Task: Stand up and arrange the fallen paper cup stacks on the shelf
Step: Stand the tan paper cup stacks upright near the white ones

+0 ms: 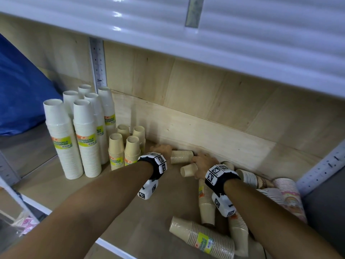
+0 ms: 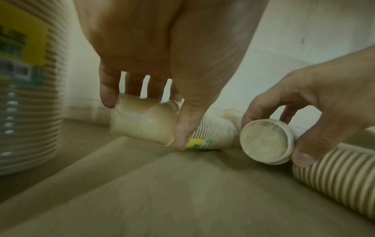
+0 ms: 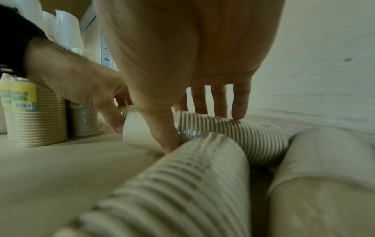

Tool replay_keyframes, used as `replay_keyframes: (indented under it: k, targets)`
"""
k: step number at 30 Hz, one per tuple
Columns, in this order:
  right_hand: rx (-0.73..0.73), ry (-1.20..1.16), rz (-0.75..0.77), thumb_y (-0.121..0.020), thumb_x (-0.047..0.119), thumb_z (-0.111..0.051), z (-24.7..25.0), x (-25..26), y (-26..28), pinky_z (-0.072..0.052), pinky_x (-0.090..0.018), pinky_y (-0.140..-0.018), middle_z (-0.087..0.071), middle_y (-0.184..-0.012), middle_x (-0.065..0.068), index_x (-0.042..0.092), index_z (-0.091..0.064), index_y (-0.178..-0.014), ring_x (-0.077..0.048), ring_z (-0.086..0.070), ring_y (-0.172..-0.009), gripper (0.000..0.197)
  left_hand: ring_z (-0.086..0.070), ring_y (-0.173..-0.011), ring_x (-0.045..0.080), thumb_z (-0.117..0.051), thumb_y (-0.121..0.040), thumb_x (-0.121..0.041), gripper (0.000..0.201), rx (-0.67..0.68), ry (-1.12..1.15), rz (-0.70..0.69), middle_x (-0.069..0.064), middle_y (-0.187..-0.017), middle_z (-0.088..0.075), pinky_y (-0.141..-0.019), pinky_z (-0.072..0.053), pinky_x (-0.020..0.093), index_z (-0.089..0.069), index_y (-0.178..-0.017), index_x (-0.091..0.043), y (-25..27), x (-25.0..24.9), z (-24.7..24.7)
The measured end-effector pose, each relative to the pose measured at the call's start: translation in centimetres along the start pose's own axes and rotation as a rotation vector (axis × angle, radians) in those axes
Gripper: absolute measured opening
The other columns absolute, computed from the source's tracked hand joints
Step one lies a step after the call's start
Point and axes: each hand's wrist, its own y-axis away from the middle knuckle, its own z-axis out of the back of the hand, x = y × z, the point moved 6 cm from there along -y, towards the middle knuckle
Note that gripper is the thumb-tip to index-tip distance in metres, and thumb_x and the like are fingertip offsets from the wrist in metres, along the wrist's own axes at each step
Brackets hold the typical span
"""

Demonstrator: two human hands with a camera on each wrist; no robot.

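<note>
Wooden shelf [image 1: 153, 217] board fills the view, with a wall panel behind. Nearest, at 5 o'clock, lies a heap of fallen cup stacks [image 1: 203, 238]; I count at least 6, some hidden. Farther in, the right hand [image 1: 202, 163] clasps one tan stack [image 1: 188, 170] by its base end, and the left hand [image 1: 163, 149] pinches another [image 1: 182, 156] lying at 12 o'clock. Next, I judge, each gets tipped upright beside the 4 standing tan stacks [image 1: 127, 146]. Farthest, at 10 o'clock, stand 6 white stacks [image 1: 82, 131].
</note>
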Motion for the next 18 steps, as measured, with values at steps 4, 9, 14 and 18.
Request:
replay_keyframes:
  k: [4,9,14,18]
  targets:
    - [-0.118,-0.1,-0.061,-0.073,0.021,-0.074,1.8,-0.4,0.7,-0.049,-0.036,-0.084,-0.058,-0.121,-0.001,0.02,-0.056,-0.112,-0.027,-0.058,-0.109,0.043,-0.063,-0.104,0.028,-0.063,-0.086,-0.017,0.032,-0.014,0.08,-0.053,0.005,-0.116,-0.063,-0.082,-0.049,0.037,-0.058,-0.118,-0.017,0.5,-0.5,2.3]
    - [-0.22,-0.245,-0.11,-0.08,0.025,-0.068,5.0,-0.2,2.3,-0.047,-0.034,-0.081,-0.059,-0.121,-0.005,0.02,-0.049,-0.121,-0.031,-0.058,-0.108,0.045,-0.06,-0.1,0.033,-0.069,-0.081,-0.019,0.041,-0.041,0.143,-0.13,0.008,-0.114,-0.058,-0.073,-0.048,0.036,-0.05,-0.117,-0.014,1.2,-1.3,6.6]
    - [-0.322,-0.377,-0.144,-0.077,0.025,-0.07,7.8,0.9,3.8,-0.051,-0.036,-0.082,-0.06,-0.121,-0.007,0.018,-0.045,-0.126,-0.031,-0.06,-0.105,0.056,-0.059,-0.091,0.025,-0.073,-0.077,-0.005,0.029,-0.055,0.239,-0.142,0.009,-0.099,-0.056,-0.069,-0.052,0.031,-0.056,-0.1,-0.01,1.2,-1.7,9.8]
    - [-0.348,-0.495,-0.218,-0.074,0.032,-0.074,8.7,1.9,4.5,-0.046,-0.032,-0.074,-0.061,-0.114,-0.009,0.015,-0.046,-0.12,-0.033,-0.06,-0.1,0.057,-0.054,-0.093,0.016,-0.073,-0.082,-0.007,0.021,-0.062,0.269,-0.17,-0.001,-0.094,-0.055,-0.064,-0.041,0.017,-0.059,-0.092,-0.019,1.7,-1.5,11.3]
